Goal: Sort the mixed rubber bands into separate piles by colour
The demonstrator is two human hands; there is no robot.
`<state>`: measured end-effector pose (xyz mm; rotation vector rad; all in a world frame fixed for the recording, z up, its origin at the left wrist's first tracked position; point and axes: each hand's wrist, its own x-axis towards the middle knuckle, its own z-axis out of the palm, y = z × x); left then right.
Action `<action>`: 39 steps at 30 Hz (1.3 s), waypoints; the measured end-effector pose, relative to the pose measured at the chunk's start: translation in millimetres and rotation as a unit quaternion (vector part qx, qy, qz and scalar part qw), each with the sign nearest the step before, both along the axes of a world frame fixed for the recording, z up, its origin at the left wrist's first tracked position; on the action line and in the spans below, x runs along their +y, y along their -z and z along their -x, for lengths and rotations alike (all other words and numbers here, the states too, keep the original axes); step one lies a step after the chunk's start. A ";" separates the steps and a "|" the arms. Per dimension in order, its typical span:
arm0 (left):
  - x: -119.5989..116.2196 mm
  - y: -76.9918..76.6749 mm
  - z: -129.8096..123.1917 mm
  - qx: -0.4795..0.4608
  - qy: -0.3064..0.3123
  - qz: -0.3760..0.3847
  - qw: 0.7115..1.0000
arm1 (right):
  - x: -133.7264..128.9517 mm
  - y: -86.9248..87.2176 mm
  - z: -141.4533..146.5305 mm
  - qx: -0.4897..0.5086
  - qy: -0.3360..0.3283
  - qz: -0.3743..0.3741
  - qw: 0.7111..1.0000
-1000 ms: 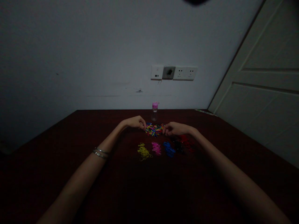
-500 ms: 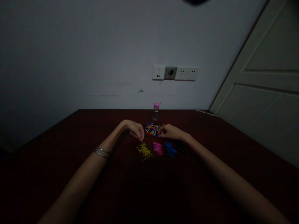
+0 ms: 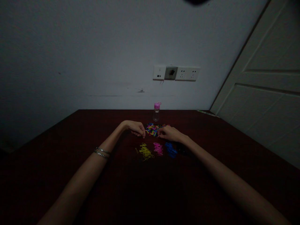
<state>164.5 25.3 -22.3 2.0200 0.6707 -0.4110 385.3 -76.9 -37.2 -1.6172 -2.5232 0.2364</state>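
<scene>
A mixed heap of small colourful bands [image 3: 152,128] lies on the dark red table. My right hand [image 3: 167,132] rests at the heap's right side, fingers pinched together; what they hold is too small to make out. At the heap's left edge is my left hand [image 3: 138,128], its fingers closed and pointing down, any content hidden. Nearer to me are a yellow pile [image 3: 145,152], a pink pile [image 3: 158,149], a blue pile [image 3: 171,150] and a dim black pile [image 3: 182,150], partly beside my right wrist. One loose yellowish band [image 3: 137,150] lies left of the yellow pile.
A clear bottle with a pink lid [image 3: 156,112] stands behind the heap. The table [image 3: 105,117] meets a pale wall with sockets [image 3: 187,74]. A panelled door [image 3: 264,84] is at the right, and a thin strip [image 3: 208,113] lies at the back right edge.
My left hand has risen slightly away from the yellow pile towards the heap. My right hand has shifted slightly left. A loose band now shows apart from the yellow pile.
</scene>
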 end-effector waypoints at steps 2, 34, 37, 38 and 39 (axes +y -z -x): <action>-0.3 -0.1 -0.9 -0.009 -0.005 -0.014 1.000 | 1.5 -1.9 -2.8 0.012 -0.002 -0.003 1.000; -16.6 2.2 -32.7 -0.107 -0.025 -0.258 0.960 | 0.6 -37.7 -69.8 0.074 0.032 0.216 0.973; -14.3 -5.0 -28.4 -0.121 -0.016 -0.233 0.965 | 1.9 -36.9 -68.6 0.058 0.027 0.195 0.979; -13.5 -7.3 -26.5 -0.121 -0.015 -0.218 0.968 | 1.8 -37.0 -67.3 0.056 0.023 0.193 0.979; -12.7 -9.6 -24.5 -0.117 -0.012 -0.199 0.973 | 1.5 -37.1 -65.8 0.055 0.017 0.193 0.979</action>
